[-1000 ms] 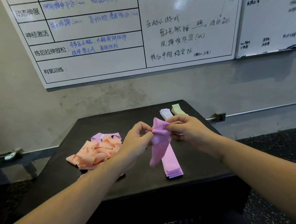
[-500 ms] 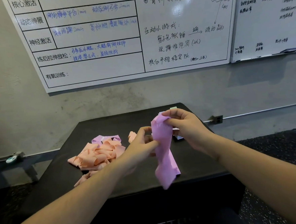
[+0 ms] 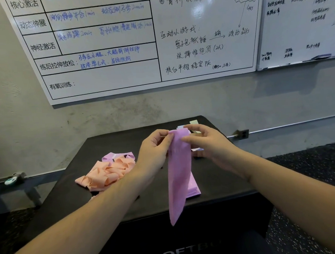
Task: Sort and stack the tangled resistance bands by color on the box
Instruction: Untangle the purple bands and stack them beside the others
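A black soft plyo box (image 3: pixel 113 210) stands against a grey wall and serves as the surface, with lettering partly visible on its near face. Nearest above it, a pink resistance band (image 3: pixel 179 177) hangs straight down, its lower end dangling past the box's front edge. Both hands pinch its top edge: the left hand (image 3: pixel 154 149) at the left corner, the right hand (image 3: pixel 205 142) at the right, fingers curled on the fabric. Just behind the hanging band lies a flat pink stack (image 3: pixel 192 186) on the box. To the left sits the tangled heap of orange bands (image 3: pixel 106 173), a lilac band (image 3: pixel 118 156) touching its far side. Farther back, partly hidden by the right hand, lie pale lavender and green stacks (image 3: pixel 194 123). Whiteboards (image 3: pixel 101 44) hang on the wall.

The step in hand looks like smoothing a freed pink band before stacking. Next, it should probably be lowered flat onto the pink stack, edges aligned, with the orange tangle left for later.
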Motion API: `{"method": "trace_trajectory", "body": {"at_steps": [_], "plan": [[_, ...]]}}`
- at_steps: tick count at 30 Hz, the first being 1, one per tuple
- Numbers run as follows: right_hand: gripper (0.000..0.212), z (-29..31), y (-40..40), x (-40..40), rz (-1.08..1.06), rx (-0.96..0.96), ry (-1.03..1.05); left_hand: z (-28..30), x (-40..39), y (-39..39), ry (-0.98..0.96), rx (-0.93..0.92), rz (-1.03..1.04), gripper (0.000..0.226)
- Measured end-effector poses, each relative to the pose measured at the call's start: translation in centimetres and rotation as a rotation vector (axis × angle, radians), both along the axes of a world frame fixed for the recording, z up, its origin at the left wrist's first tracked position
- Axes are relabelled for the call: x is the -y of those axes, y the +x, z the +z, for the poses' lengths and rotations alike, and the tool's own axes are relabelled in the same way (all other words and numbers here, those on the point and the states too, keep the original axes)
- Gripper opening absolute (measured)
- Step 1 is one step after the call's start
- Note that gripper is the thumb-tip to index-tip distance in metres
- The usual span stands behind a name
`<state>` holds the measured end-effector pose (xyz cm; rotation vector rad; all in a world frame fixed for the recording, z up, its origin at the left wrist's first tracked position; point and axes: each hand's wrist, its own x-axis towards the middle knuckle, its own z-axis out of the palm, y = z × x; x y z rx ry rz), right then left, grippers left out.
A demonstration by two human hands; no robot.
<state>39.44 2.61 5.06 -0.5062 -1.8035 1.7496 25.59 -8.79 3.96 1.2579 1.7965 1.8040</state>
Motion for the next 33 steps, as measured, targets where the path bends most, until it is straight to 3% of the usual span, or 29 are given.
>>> {"method": "trace_trajectory", "body": {"at_steps": [3,6,11,20,24,28,33], "plan": [[0.011,0.0,0.4,0.0,-0.046,-0.054,-0.02,0.1,0.3,0.1,0.007,-0.18,-0.005,0.02],[0.004,0.2,0.7,-0.1,-0.112,-0.084,0.079,0.3,0.6,0.2,-0.01,-0.261,-0.023,0.014],[0.003,0.6,0.9,-0.2,-0.172,-0.144,0.215,0.7,0.8,1.5,-0.019,-0.047,-0.153,0.014],[0.008,0.0,1.2,-0.9,-0.208,-0.188,0.348,0.7,-0.9,3.3,-0.093,-0.034,-0.159,0.023],[0.027,-0.9,1.3,-1.2,-0.151,-0.074,0.279,1.0,-1.5,3.3,-0.1,0.065,-0.184,0.023],[0.014,-2.7,1.7,-1.6,-0.017,0.059,0.181,1.4,-2.1,2.8,-0.111,0.243,-0.197,0.022],[0.014,-4.6,2.6,-2.6,0.01,0.176,0.204,2.4,-2.5,2.0,-0.097,0.378,-0.207,0.02]]}}
